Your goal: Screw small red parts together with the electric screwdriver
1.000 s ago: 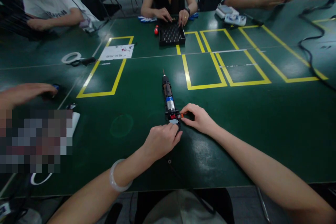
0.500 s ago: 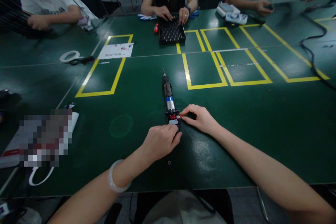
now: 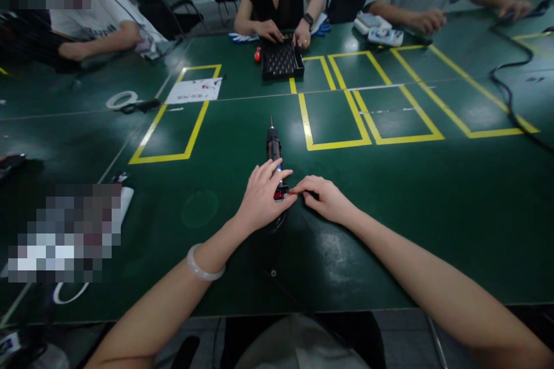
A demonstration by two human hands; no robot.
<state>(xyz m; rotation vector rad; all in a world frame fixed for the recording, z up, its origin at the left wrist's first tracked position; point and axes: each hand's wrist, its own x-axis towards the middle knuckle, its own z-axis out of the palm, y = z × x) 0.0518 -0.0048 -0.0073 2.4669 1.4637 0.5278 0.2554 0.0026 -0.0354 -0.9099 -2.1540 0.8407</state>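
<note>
An electric screwdriver (image 3: 273, 141) lies on the green table with its bit pointing away from me. Its casing looks open near the rear, where red parts and a silver-blue motor section show. My left hand (image 3: 263, 196) rests over the motor section from the left, fingers spread, thumb by the red parts. From the right, my right hand (image 3: 322, 196) pinches a small red piece (image 3: 292, 192) at the tool's side. Fingers hide most of that piece and much of the rear casing.
Across the table a person works over a black tray (image 3: 282, 63); other people sit at both far sides. Yellow tape outlines (image 3: 340, 144) mark the table. A tape roll (image 3: 122, 99) and a white paper (image 3: 194, 90) lie left. A black cable (image 3: 511, 95) runs at right.
My left hand has moved forward from the tool's rear end onto its motor section, and its fingers have spread. My right hand stays at the red piece. The screwdriver lies in the same place.
</note>
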